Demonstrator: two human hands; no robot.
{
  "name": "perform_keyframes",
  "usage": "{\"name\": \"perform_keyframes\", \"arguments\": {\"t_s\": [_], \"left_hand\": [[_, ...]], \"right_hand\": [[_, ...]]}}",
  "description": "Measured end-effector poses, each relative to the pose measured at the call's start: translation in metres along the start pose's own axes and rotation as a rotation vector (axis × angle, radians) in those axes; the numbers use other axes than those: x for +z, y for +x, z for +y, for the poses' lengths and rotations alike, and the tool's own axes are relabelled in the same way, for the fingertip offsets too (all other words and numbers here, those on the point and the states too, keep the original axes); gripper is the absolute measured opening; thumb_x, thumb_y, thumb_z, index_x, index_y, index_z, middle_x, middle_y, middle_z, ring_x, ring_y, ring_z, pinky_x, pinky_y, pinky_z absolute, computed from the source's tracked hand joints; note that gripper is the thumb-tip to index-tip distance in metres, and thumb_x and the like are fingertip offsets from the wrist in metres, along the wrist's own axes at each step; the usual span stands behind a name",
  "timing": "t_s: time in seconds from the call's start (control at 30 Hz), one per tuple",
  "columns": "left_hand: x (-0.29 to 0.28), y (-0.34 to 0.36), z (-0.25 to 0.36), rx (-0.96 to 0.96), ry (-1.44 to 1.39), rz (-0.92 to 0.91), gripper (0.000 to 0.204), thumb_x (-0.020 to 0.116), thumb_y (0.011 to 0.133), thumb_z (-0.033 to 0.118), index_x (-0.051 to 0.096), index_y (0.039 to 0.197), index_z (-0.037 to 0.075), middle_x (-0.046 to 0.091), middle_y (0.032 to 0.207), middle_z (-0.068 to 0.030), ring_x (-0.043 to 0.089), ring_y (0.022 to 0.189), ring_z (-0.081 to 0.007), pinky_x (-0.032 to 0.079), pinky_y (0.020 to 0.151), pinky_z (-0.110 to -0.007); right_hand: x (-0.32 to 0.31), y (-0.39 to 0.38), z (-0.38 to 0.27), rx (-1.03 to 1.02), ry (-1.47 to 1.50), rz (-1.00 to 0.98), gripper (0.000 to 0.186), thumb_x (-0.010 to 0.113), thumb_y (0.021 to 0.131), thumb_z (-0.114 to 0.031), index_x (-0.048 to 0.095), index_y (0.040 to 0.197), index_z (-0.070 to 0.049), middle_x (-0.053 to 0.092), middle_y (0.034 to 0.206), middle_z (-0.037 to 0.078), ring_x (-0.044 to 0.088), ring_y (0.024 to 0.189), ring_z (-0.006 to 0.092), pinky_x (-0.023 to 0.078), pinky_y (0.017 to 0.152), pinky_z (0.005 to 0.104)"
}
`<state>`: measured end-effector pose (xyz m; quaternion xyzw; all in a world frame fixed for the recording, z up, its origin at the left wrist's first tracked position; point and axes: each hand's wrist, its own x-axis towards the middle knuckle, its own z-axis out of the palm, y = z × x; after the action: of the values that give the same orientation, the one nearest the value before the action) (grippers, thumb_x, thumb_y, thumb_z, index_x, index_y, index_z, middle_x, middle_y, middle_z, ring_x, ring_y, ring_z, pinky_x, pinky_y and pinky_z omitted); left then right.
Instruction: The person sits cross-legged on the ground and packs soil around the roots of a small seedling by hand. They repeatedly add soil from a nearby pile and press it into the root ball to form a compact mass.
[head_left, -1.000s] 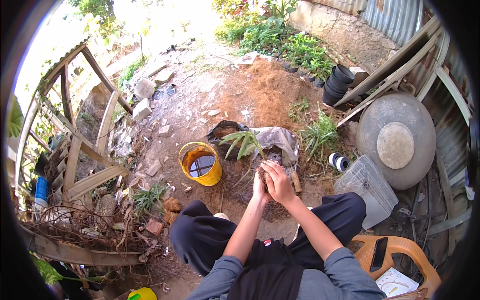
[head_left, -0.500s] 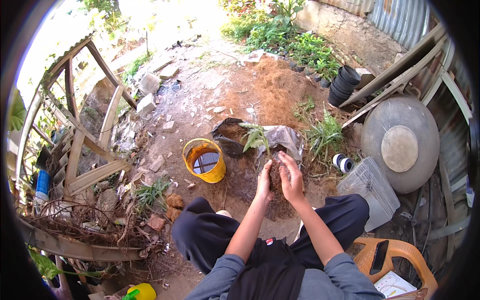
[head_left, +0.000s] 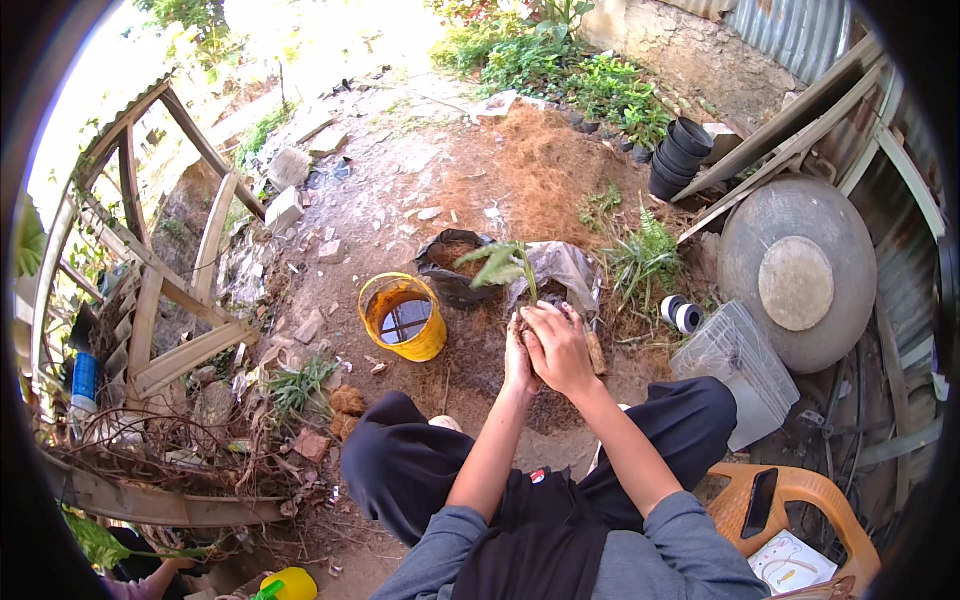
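A young plant (head_left: 507, 265) with broad green leaves stands upright between my hands, above the ground in front of my knees. My left hand (head_left: 519, 360) presses on the left side of its fibrous brown root ball. From the right, my right hand (head_left: 560, 348) wraps across the root ball, fingers over the base of the stem. Most of the root ball is hidden behind my fingers. Just beyond my hands lie a black plastic bag (head_left: 462, 288) with brown fibre in it and a greyish plastic sheet (head_left: 572, 270). The yellow bucket (head_left: 420, 345) of dark liquid is to their left.
Stacked black pots (head_left: 680, 160), a large round grey vessel (head_left: 800, 275) and a clear plastic container (head_left: 745, 385) are at right. An orange plastic chair (head_left: 835, 500) holds a phone (head_left: 760, 503). Wooden frames (head_left: 195, 370) stand left. Another person's hand (head_left: 178, 566) shows lower left.
My right hand has closed in from beside the root ball to wrap over it, and both hands have come together slightly leftward. Another person's arm has appeared at lower left.
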<state>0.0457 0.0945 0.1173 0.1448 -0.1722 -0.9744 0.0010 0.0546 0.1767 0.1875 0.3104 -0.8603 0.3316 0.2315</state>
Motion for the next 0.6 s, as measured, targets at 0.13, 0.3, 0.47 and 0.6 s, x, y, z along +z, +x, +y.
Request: {"name": "perform_keyframes", "arguments": {"t_s": [0.13,0.3,0.47,0.6], "left_hand": [[0.007,-0.014,0.012,-0.099,0.171,0.064,0.044,0.036,0.095,0.048,0.052,0.122,0.017,0.056,0.121,-0.0062,0.054,0.111,-0.0234,0.044,0.095,-0.039],[0.025,-0.020,0.019,-0.116,0.189,0.021,0.054,0.033,0.096,0.051,0.047,0.129,0.011,0.053,0.127,-0.0089,0.054,0.112,-0.0262,0.043,0.097,-0.042],[0.032,-0.025,0.015,-0.072,0.181,-0.070,0.046,0.028,0.102,0.035,0.044,0.132,0.003,0.050,0.130,-0.0120,0.052,0.114,-0.0240,0.041,0.101,-0.036],[0.031,-0.021,0.014,-0.123,-0.100,-0.162,0.044,0.030,0.101,0.034,0.049,0.128,0.006,0.055,0.125,-0.0098,0.053,0.113,-0.0226,0.040,0.101,-0.036]], "right_hand": [[-0.002,0.001,0.002,0.054,0.065,-0.015,0.031,0.051,0.089,-0.016,0.059,0.116,-0.004,0.059,0.116,0.014,0.052,0.114,0.0290,0.033,0.102,0.0444],[0.001,-0.017,0.000,0.162,0.228,0.126,0.035,0.056,0.087,-0.018,0.057,0.119,-0.003,0.054,0.122,0.016,0.049,0.115,0.0340,0.035,0.102,0.0431],[0.008,-0.016,0.012,0.349,0.428,0.370,0.041,0.068,0.080,-0.015,0.058,0.118,-0.004,0.055,0.120,0.015,0.051,0.115,0.0296,0.037,0.101,0.0403],[0.013,-0.014,0.010,0.637,0.915,0.439,0.039,0.067,0.080,-0.004,0.057,0.118,0.000,0.057,0.124,0.012,0.051,0.118,0.0224,0.038,0.101,0.0359]]}}
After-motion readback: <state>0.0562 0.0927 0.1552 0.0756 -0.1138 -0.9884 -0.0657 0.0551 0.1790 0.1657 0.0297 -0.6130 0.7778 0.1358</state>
